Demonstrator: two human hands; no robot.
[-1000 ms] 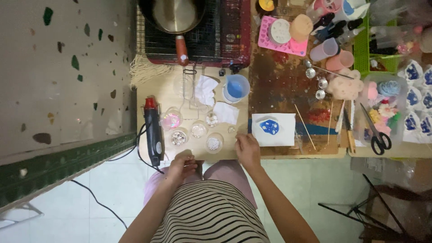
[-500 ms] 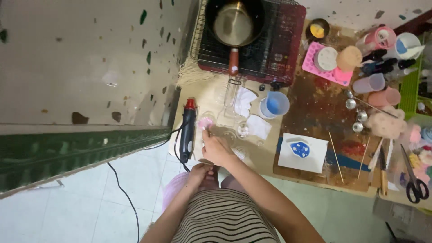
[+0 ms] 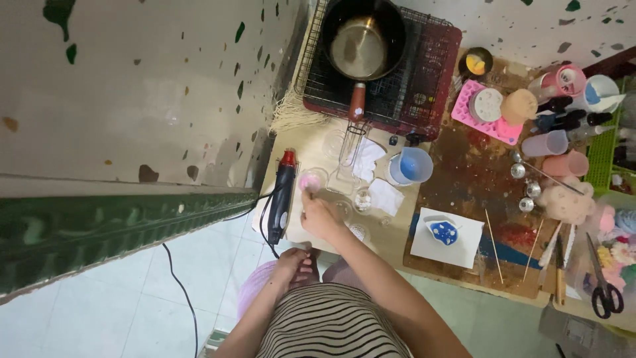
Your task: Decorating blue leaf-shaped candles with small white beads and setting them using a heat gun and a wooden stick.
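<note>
Two hands are showing, both bare. The right hand (image 3: 320, 215) is reaching forward across the table (image 3: 397, 245), its fingertips touching or dipping into the pink dish (image 3: 311, 180); whether they are pinching anything there is too small to tell. That dish is sitting near the table's left edge, just beside the heat gun (image 3: 283, 193), which is lying along that edge with its red tip pointing away and its black cord trailing to the floor. Small clear dishes (image 3: 361, 199) are standing just right of the hand. The left hand (image 3: 293, 260) is resting low against the lap, fingers curled loosely; what it is holding, if anything, is unclear. Farther right, a white sheet (image 3: 447, 238) is carrying a blue mould (image 3: 442, 231), and a blue cup (image 3: 412, 164) is standing in front of the stove (image 3: 430, 59).
</note>
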